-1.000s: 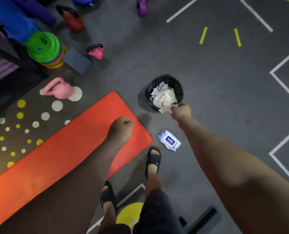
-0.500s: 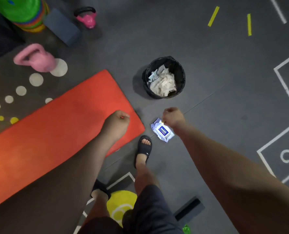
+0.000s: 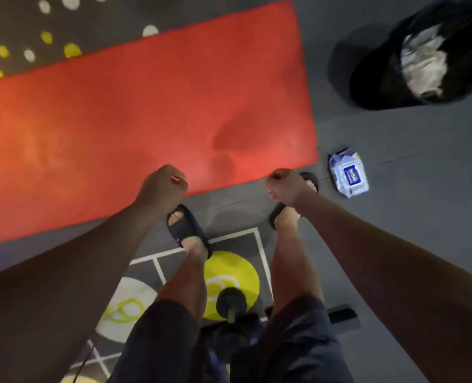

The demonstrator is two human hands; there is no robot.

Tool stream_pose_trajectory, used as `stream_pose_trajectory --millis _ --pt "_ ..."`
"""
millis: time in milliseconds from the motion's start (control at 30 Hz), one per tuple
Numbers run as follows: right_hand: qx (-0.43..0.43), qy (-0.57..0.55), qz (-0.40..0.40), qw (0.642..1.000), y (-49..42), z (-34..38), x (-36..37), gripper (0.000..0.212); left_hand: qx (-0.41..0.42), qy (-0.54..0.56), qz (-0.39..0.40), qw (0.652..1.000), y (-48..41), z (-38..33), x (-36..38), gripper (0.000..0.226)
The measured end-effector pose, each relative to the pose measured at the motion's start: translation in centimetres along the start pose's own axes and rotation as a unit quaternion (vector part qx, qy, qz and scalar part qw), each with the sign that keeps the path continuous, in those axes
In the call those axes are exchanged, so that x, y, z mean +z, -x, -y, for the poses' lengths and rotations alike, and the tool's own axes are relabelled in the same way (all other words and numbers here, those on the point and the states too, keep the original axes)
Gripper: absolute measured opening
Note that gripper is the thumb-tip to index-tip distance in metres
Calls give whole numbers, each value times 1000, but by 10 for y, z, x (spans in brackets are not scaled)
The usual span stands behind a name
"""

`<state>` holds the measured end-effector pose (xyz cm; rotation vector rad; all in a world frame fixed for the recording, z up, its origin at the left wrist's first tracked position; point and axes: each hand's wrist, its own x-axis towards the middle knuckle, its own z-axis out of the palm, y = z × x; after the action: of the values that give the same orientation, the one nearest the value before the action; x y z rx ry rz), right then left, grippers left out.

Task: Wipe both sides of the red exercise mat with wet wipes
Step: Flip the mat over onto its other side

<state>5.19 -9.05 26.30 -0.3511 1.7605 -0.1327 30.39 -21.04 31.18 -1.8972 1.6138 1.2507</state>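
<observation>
The red exercise mat (image 3: 135,111) lies flat on the grey floor, its long near edge just in front of my feet. My left hand (image 3: 163,186) is curled over that near edge and grips it. My right hand (image 3: 287,186) grips the same edge closer to the mat's right corner. A wrinkle bulges in the mat just beyond my hands. The blue-and-white wet wipe pack (image 3: 349,175) lies on the floor just right of the mat's corner, beside my right hand. Neither hand holds a wipe.
A black bin (image 3: 373,78) with used white wipes inside stands at the upper right, beyond the pack. My feet in black sandals (image 3: 188,230) stand at the mat's edge. A dark dumbbell (image 3: 230,305) lies between my legs on painted floor markings.
My right hand left the bin without the used wipe, passed the pack and came to the mat's near edge. My left hand slid to that edge. The view tilted downward.
</observation>
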Motion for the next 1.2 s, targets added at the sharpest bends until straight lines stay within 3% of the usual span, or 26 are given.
stream_pose_trajectory --millis 100,200,267,333,467,600,667,767,867,933,1000,1100,1200 --pt "64 -149 68 984 -19 2 53 29 -50 40 22 998 -11 57 10 13" --pt "110 -255 112 954 -48 2 110 32 -137 152 26 978 -35 109 41 14" --pt "150 -270 94 946 -75 -9 140 34 -205 257 43 943 -55 136 70 18" --pt "153 -301 55 940 -107 -17 170 20 -263 359 69 893 -81 161 100 25" --pt "191 -415 -32 889 -166 -21 201 15 -296 531 72 791 -127 186 151 24" --pt "193 -480 -65 853 -216 -44 226 37 -314 611 23 726 -175 208 194 10" --pt "202 -482 -74 849 -237 -53 232 30 -317 638 13 701 -201 218 212 5" --pt "198 -527 -83 822 -255 -54 238 8 -325 676 0 661 -226 224 229 24" --pt "196 -562 -91 798 -266 -54 241 9 -334 701 -9 630 -238 217 236 31" --pt "211 -553 -86 801 -265 -55 239 16 -344 720 -18 603 -241 213 235 33" --pt "219 -544 -80 806 -258 -55 236 21 -353 726 -19 590 -238 211 228 20" --pt "204 -541 -78 813 -231 -50 229 15 -362 754 -44 546 -220 205 214 23" --pt "199 -432 -69 877 -196 -37 213 17 -346 779 -67 519 -194 191 184 29"
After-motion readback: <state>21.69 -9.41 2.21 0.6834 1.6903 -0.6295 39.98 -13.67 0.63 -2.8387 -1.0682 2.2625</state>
